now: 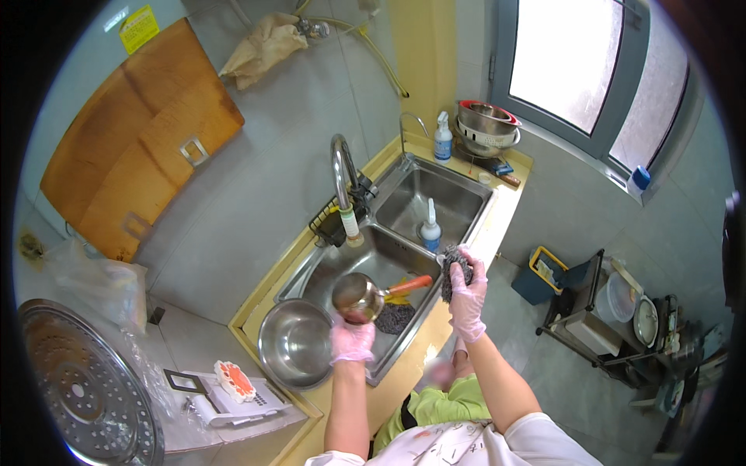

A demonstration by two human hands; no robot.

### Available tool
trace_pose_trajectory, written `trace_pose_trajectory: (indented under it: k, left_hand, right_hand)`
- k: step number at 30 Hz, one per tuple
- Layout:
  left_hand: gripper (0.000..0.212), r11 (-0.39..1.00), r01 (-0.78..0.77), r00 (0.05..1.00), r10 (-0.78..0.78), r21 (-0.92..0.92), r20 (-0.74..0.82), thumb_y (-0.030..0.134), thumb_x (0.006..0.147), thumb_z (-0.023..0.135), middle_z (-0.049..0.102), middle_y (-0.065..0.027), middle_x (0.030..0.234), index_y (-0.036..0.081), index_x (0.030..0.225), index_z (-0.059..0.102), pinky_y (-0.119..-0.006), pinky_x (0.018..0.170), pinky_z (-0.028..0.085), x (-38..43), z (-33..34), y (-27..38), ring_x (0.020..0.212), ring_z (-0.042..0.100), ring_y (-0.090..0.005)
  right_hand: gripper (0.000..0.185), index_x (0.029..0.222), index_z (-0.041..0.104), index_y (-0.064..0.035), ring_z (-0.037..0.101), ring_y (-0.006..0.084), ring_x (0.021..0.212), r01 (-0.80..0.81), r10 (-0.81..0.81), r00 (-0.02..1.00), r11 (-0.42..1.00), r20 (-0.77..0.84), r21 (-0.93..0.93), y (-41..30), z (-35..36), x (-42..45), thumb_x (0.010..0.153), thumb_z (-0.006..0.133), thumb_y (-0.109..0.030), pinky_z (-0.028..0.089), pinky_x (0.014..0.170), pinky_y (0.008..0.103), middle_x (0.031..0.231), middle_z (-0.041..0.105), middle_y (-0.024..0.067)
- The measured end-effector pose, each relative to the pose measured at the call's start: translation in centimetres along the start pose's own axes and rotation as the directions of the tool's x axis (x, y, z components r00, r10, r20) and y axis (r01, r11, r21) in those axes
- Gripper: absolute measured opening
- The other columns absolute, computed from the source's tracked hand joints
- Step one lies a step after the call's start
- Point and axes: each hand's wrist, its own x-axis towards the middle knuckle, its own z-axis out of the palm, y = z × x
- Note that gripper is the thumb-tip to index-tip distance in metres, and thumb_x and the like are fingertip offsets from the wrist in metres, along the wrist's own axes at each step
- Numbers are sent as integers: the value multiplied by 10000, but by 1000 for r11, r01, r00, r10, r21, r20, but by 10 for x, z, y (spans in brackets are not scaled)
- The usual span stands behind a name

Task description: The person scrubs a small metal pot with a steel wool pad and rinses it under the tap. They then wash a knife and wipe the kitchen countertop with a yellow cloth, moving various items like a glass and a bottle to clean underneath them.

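Observation:
Both of my hands wear thin clear gloves. With my left hand [352,341] I hold a small round metal pan [356,294] by its bowl, above the large sink basin [382,244]. Its orange handle [415,285] points right. My right hand [470,291] grips a dark steel-wool scourer [450,271] over the sink's front edge, apart from the pan. Beneath the pan, a second dark scouring pad [395,318] and something yellow [398,296] lie in the basin; the pan partly hides the yellow thing.
A steel bowl [296,343] stands left of the basin. The faucet [344,180] arches over it. One spray bottle [430,230] stands in the smaller basin [434,186], another [443,140] behind it. Stacked colanders [488,131] fill the far corner. A loaded rack [606,314] is right.

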Motion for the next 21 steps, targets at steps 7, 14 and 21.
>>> trace_pose_trajectory:
  k: [7, 14, 21]
  left_hand:
    - [344, 996, 81, 985, -87, -46, -152, 312, 881, 483, 598, -89, 1139, 87, 1123, 575, -456, 872, 494, 14, -28, 37, 1047, 581, -257]
    - [331, 998, 17, 968, -32, -65, -248, 317, 843, 523, 623, -69, 1083, 107, 1086, 601, -448, 841, 511, 11, -48, 32, 1009, 598, -263]
    - [521, 994, -88, 973, 101, 71, -209, 542, 827, 533, 588, -57, 1147, 120, 1130, 570, -449, 906, 470, 43, -30, 0, 1034, 575, -260]
  right_hand:
    - [229, 1047, 561, -15, 590, 153, 817, -552, 567, 823, 795, 14, 252, 67, -58, 7, 900, 525, -186, 488, 738, 282, 930, 614, 63]
    - [253, 964, 556, -44, 626, 226, 620, -740, 802, 595, 521, 55, 425, 102, -77, 6, 869, 503, -273, 486, 437, 317, 796, 641, 95]
    - [308, 1173, 547, -68, 597, 122, 834, -490, 472, 867, 866, 160, 99, 159, -39, 77, 890, 557, -189, 508, 711, 257, 942, 624, 29]
